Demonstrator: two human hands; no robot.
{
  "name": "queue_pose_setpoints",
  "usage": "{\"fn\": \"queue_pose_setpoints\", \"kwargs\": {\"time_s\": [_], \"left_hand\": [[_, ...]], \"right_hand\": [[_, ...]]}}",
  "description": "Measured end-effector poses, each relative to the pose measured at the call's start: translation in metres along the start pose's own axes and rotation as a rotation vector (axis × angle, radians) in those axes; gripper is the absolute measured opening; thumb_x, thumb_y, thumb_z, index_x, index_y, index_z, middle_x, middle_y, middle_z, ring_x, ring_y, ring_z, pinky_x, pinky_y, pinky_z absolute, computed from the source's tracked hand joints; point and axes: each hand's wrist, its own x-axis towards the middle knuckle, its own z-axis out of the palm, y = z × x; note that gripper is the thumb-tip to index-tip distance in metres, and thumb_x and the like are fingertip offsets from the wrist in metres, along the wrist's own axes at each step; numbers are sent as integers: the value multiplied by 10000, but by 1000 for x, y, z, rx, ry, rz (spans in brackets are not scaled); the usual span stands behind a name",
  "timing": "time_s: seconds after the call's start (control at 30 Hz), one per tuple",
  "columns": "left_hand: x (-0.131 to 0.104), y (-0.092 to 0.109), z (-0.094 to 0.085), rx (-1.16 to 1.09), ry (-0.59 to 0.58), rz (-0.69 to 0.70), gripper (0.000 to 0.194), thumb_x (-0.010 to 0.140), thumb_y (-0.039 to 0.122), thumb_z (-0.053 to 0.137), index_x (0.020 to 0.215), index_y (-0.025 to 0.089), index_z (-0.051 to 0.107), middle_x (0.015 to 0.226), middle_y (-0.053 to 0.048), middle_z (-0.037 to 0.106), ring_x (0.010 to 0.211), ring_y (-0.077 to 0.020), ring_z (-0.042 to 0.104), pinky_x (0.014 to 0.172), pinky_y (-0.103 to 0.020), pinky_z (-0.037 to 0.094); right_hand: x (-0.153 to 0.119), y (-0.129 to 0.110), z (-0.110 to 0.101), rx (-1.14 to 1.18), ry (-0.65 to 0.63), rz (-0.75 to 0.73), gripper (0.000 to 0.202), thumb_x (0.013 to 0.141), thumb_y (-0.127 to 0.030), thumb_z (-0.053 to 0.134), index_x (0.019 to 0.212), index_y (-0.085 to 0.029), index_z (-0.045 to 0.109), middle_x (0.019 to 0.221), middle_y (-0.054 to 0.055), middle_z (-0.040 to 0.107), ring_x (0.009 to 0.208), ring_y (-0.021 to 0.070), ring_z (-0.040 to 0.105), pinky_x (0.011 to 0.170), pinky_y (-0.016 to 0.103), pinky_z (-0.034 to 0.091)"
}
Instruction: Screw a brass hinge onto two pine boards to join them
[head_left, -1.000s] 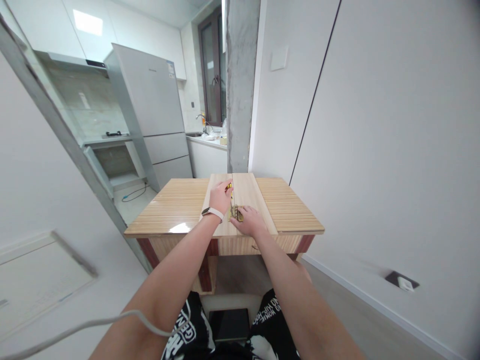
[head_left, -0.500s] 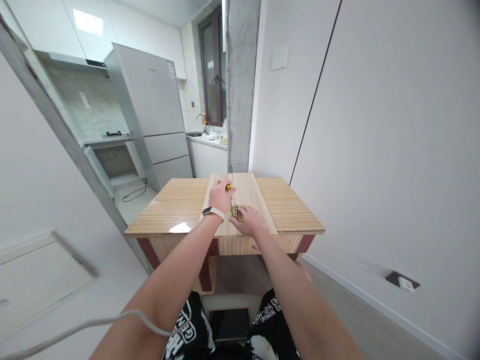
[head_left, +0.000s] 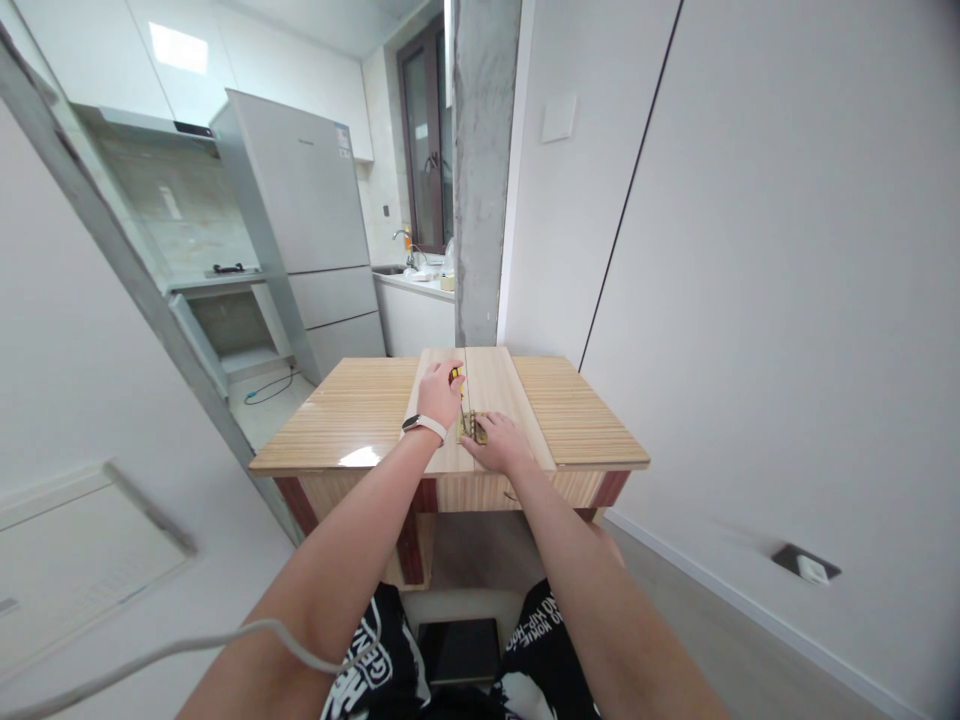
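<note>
My left hand (head_left: 439, 394), with a white band on the wrist, is closed around a yellow-and-black screwdriver handle (head_left: 454, 374) whose tip points down at a brass hinge (head_left: 471, 427). The hinge lies over the seam between two pale wooden boards (head_left: 495, 385) on a striped wooden table (head_left: 352, 410). My right hand (head_left: 499, 441) rests flat on the boards, fingers pressing the hinge from the right. Most of the hinge is hidden under my fingers.
A grey concrete pillar (head_left: 484, 170) and a white wall (head_left: 787, 250) stand right behind the table. A fridge (head_left: 307, 220) and a kitchen counter with a sink (head_left: 412, 280) lie beyond on the left. A white cable (head_left: 165, 655) crosses my left forearm.
The screwdriver handle has shifted slightly in my left hand, which has barely moved; my right hand stays on the hinge.
</note>
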Motion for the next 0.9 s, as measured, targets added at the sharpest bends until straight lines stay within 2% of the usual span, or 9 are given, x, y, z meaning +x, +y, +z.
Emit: {"fn": "queue_pose_setpoints", "kwargs": {"time_s": [0.2, 0.33, 0.47, 0.7, 0.9], "left_hand": [[-3, 4, 0, -61, -28, 83, 291, 949, 114, 592, 1214, 208, 668, 1169, -92, 682, 970, -200, 675, 934, -350, 540], [-4, 7, -1, -69, -45, 75, 238, 948, 176, 633, 1176, 224, 681, 1146, -80, 667, 916, -186, 678, 896, -343, 560], [-4, 7, -2, -25, -4, 54, 184, 888, 250, 748, 1066, 230, 706, 1090, -67, 644, 882, -188, 667, 870, -351, 559], [-3, 9, -4, 19, 29, 15, 171, 889, 253, 749, 1057, 249, 719, 1032, -45, 631, 799, -165, 645, 828, -328, 535], [-3, 11, -5, 54, 30, -19, 183, 881, 237, 749, 1061, 244, 722, 1006, -43, 647, 827, -178, 648, 855, -328, 520]], "right_hand": [[0, -2, -4, -1, 1, -4, 582, 939, -671, 513, 1336, -258, 611, 1323, 116, 624, 1259, 276, 510, 1079, 408, 345], [0, -2, -3, -4, 6, 1, 598, 930, -687, 519, 1347, -267, 606, 1332, 111, 622, 1277, 274, 508, 1094, 415, 344], [1, -1, -1, -8, 2, -5, 594, 937, -687, 509, 1342, -264, 610, 1328, 109, 629, 1284, 270, 508, 1103, 417, 342], [1, -1, 0, -12, -6, 2, 595, 943, -688, 498, 1349, -267, 605, 1339, 105, 623, 1286, 268, 502, 1099, 414, 342], [1, 0, 1, -11, -8, 13, 616, 940, -697, 495, 1372, -269, 592, 1364, 107, 607, 1298, 266, 494, 1102, 409, 340]]}}
